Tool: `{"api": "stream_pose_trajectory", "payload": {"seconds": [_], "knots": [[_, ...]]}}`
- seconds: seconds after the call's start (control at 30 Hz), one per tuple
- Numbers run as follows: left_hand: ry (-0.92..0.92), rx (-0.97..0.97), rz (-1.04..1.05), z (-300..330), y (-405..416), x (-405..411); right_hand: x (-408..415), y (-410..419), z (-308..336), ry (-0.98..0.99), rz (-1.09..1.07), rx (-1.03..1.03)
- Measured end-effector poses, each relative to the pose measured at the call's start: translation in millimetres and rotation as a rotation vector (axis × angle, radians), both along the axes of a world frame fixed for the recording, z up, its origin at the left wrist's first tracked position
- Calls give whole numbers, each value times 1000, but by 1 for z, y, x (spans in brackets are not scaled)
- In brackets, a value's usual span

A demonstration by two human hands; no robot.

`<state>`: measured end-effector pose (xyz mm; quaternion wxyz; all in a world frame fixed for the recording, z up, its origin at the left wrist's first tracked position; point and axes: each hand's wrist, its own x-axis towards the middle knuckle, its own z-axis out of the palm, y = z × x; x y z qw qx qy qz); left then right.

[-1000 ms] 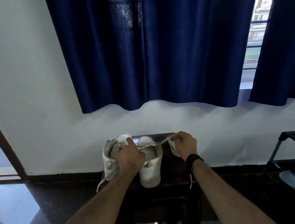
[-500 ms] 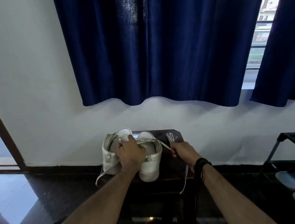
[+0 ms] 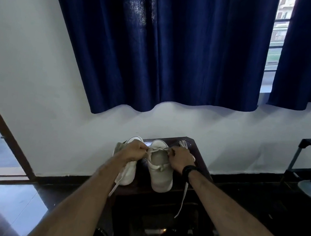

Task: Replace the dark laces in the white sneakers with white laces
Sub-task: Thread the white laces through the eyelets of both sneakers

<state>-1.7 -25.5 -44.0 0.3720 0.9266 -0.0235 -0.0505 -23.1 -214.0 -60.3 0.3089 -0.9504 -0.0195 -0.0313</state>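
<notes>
The right hand, out to the side half a second ago, has come back in and now pinches the white lace opposite the left hand, fingers of both curled on it. Between them sits the right white sneaker; the left white sneaker lies under the left wrist. Judging by the loose ends hanging off the dark table, lacing is nearing the top eyelets.

Two white sneakers, two hands, two curtains.
</notes>
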Motion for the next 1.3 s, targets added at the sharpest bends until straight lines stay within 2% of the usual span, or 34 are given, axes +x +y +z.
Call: {"api": "stream_pose_trajectory", "payload": {"seconds": [0.13,0.27,0.43,0.53,0.6,0.67,0.77,0.87,0.93,1.13,1.3], "knots": [[-47,-122,94,-5,8,-6,-1,3,-12,-94,-39,56],[-145,12,211,-9,1,-13,-4,2,-11,-116,-65,138],[-160,36,303,-6,-6,-20,-3,-6,-4,-97,-115,180],[-132,71,328,-5,-9,-23,-7,-12,5,-141,-141,18],[-134,175,331,0,-15,-29,-9,-14,14,-156,-119,-112],[-126,226,356,9,-20,-36,-9,-17,24,-72,-123,-112],[-10,246,384,38,-14,-39,-1,-25,49,168,-134,114],[115,25,280,83,-1,-32,2,-36,93,339,-32,263],[159,15,244,123,1,-36,-3,-41,128,401,36,315],[50,73,154,208,8,-48,-16,-45,213,425,159,218],[-125,-44,133,237,5,-50,-23,-43,245,252,160,19]]}}
